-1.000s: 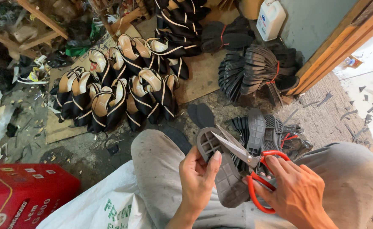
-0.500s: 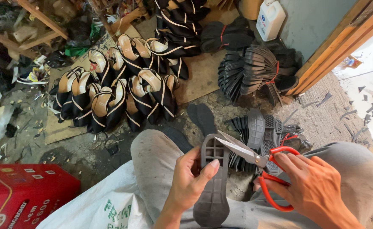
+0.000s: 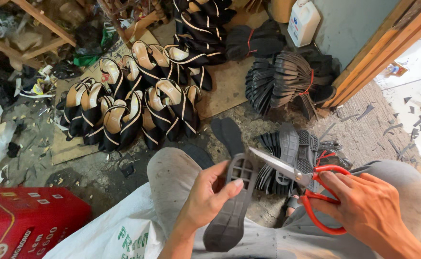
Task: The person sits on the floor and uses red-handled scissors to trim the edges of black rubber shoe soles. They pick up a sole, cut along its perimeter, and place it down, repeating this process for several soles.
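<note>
1. Clamped around the middle of a dark rubber shoe sole, the left hand holds it upright over the lap — thumb across the front, fingers curled behind.
2. Right hand is closed through the loops of red-handled scissors; the blades stand slightly apart, their tip touching or just beside the sole's upper right edge.
3. Grid-like recesses show at the sole's top end; its lower end hangs free between the knees.
4. Below the hands lie grey trousers and a white printed sack; a red box sits at the lower left.
5. Ahead on the floor, well apart from the hands, are rows of black-and-tan sandals and bundles of dark soles — a smaller pile of soles lies just beyond the scissors.
6. Between knees and sandals a strip of littered floor stays open.
</note>
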A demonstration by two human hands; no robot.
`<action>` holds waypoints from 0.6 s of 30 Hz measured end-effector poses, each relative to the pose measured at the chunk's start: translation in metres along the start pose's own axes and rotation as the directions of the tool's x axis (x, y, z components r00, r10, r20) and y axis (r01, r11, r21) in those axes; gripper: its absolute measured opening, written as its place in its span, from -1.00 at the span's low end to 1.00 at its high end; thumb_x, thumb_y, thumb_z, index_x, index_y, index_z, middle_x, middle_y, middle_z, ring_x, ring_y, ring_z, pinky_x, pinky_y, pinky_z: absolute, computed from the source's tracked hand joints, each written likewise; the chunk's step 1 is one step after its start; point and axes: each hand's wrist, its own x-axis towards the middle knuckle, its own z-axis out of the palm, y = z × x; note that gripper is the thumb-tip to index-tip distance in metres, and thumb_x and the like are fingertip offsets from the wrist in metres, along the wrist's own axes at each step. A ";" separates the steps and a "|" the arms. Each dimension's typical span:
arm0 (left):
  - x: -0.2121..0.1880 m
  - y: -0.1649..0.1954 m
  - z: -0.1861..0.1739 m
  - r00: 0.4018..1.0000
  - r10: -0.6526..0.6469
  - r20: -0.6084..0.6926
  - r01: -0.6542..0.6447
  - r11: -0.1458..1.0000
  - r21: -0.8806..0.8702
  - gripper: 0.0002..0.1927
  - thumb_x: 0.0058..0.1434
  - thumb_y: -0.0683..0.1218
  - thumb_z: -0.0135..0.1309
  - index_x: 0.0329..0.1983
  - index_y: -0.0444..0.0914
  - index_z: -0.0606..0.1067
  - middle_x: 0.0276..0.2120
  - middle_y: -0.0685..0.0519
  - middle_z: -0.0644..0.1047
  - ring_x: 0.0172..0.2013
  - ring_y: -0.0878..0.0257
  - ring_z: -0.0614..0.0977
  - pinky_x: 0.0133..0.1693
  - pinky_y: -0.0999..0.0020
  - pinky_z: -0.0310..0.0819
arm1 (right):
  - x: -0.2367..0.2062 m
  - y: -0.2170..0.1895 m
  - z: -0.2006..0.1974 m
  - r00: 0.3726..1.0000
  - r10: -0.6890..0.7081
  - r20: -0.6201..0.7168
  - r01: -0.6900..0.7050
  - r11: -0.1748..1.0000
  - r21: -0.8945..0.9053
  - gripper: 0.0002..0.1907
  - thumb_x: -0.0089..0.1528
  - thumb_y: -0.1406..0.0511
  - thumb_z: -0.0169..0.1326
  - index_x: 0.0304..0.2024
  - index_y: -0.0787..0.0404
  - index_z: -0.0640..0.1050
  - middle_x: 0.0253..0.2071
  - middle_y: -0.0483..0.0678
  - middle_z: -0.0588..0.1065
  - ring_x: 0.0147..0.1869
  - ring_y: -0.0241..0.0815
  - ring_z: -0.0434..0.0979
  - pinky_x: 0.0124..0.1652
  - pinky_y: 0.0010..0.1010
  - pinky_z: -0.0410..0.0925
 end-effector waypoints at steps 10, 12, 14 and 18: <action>0.006 -0.011 0.006 0.978 0.089 -0.188 -0.145 0.939 -0.311 -0.37 0.15 -0.24 0.24 0.27 -0.40 0.31 -0.03 -0.09 0.53 -0.02 0.20 0.61 0.14 0.29 0.55 | -0.012 -0.012 0.021 0.936 0.345 0.072 -0.352 0.921 0.169 -0.37 -0.01 -0.10 0.31 -0.02 0.06 0.55 -0.66 -0.04 0.46 -0.50 0.03 0.53 -0.42 -0.16 0.33; 0.004 -0.015 0.013 0.978 -0.038 -0.207 -0.035 0.940 -0.340 -0.22 0.07 -0.25 0.27 0.37 -0.33 0.26 -0.07 -0.03 0.52 -0.08 0.22 0.58 0.03 0.27 0.53 | -0.012 -0.016 0.024 0.923 0.362 0.131 -0.382 0.905 0.186 -0.31 -0.04 -0.11 0.32 0.05 0.02 0.55 -0.66 -0.06 0.48 -0.51 0.00 0.54 -0.43 -0.17 0.34; 0.003 -0.018 0.017 0.972 -0.089 -0.219 0.008 0.938 -0.347 -0.10 0.02 -0.26 0.28 0.45 -0.30 0.20 -0.08 0.00 0.51 -0.08 0.22 0.56 0.00 0.26 0.50 | -0.012 -0.019 0.025 0.928 0.334 0.165 -0.357 0.922 0.146 -0.32 -0.06 -0.11 0.34 0.03 -0.01 0.57 -0.63 -0.06 0.50 -0.46 0.01 0.56 -0.39 -0.17 0.36; 0.006 -0.023 0.019 0.971 0.007 -0.240 -0.078 0.954 -0.288 -0.02 0.01 -0.32 0.26 0.49 -0.28 0.08 0.06 0.05 0.45 0.06 0.27 0.51 0.14 0.32 0.39 | -0.012 -0.025 0.020 0.989 0.145 0.021 -0.146 0.977 0.157 -0.35 -0.10 -0.12 0.34 -0.10 0.09 0.58 -0.42 -0.05 0.59 -0.38 0.03 0.56 -0.37 -0.22 0.37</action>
